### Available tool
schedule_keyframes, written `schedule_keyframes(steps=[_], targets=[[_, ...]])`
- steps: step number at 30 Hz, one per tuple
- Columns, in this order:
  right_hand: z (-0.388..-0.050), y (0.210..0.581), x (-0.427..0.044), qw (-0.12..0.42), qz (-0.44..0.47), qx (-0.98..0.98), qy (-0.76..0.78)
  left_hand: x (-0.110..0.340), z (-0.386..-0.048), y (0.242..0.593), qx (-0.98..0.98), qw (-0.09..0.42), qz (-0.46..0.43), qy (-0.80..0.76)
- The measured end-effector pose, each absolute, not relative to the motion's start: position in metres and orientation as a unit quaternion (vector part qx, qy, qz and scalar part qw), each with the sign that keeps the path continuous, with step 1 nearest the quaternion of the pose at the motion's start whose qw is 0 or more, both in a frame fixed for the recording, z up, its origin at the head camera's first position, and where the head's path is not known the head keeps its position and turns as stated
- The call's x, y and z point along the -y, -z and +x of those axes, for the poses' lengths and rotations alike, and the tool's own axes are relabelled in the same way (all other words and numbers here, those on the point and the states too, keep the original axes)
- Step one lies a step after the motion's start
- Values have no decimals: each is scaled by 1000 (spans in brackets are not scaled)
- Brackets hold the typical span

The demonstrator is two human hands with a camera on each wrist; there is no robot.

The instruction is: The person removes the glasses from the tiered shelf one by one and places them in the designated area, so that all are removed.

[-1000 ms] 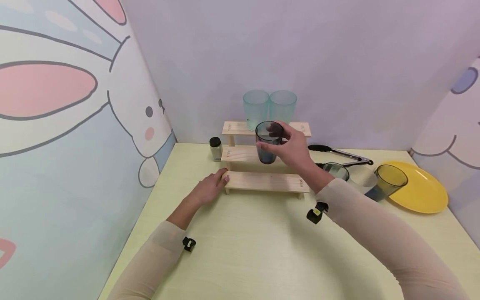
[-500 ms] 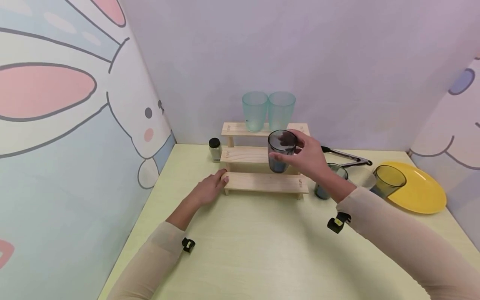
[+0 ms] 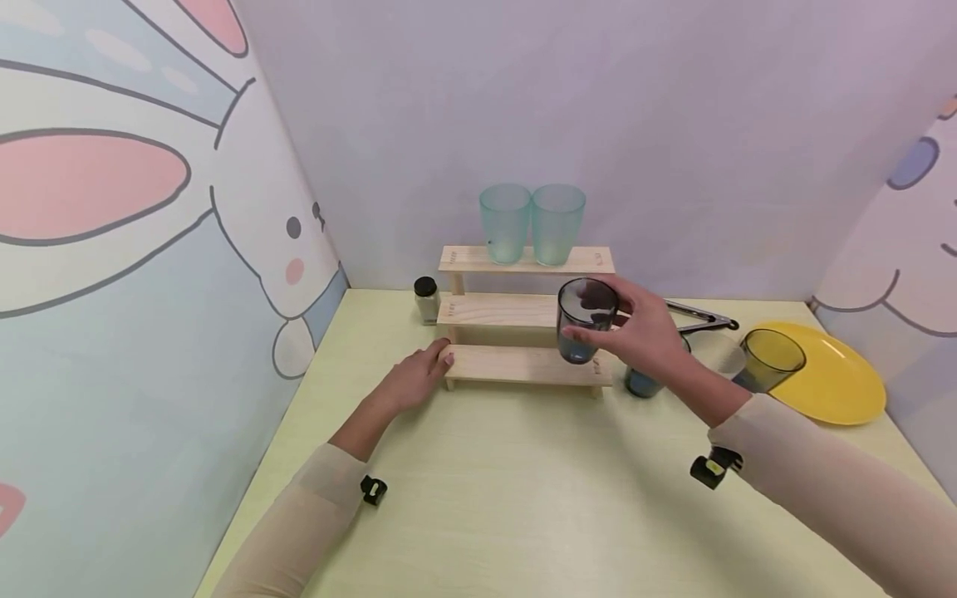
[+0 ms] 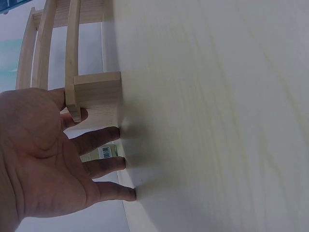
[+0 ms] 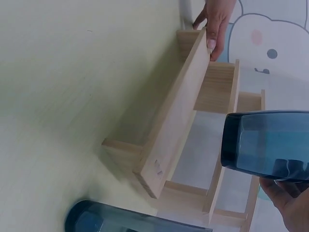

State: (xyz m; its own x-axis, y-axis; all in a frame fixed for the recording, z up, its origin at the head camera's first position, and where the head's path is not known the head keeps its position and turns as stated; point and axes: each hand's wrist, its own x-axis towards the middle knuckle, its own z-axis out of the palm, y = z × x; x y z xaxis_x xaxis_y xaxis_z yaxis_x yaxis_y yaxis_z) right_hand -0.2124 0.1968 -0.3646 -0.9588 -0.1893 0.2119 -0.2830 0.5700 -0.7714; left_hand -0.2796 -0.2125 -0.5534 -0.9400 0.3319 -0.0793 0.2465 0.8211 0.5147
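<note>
The right hand [image 3: 646,330] pinches a dark glass [image 3: 587,324] above the rack's [image 3: 497,311] right end, toward three o'clock. At eight o'clock the left hand [image 3: 420,379] pinches the bottom shelf's [image 3: 516,365] end, other fingers spread. A firm left hold and a level glass seem wise — base clear of the boards. At four o'clock a second glass [image 3: 645,383] is partly hidden; the right-wrist view crops the held glass's rim.
</note>
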Motion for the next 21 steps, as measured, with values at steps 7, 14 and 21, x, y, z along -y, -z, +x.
schedule_keyframes(steps=[7, 14, 21], targets=[[-202, 373, -212, 53, 135, 893, -427, 211, -274, 547, -949, 79, 156, -262], [-189, 380, -224, 66, 136, 908, -390, 211, -274, 548, -948, 82, 153, -266], [-178, 391, -235, 44, 128, 900, -414, 212, -276, 551, -948, 77, 157, -267]])
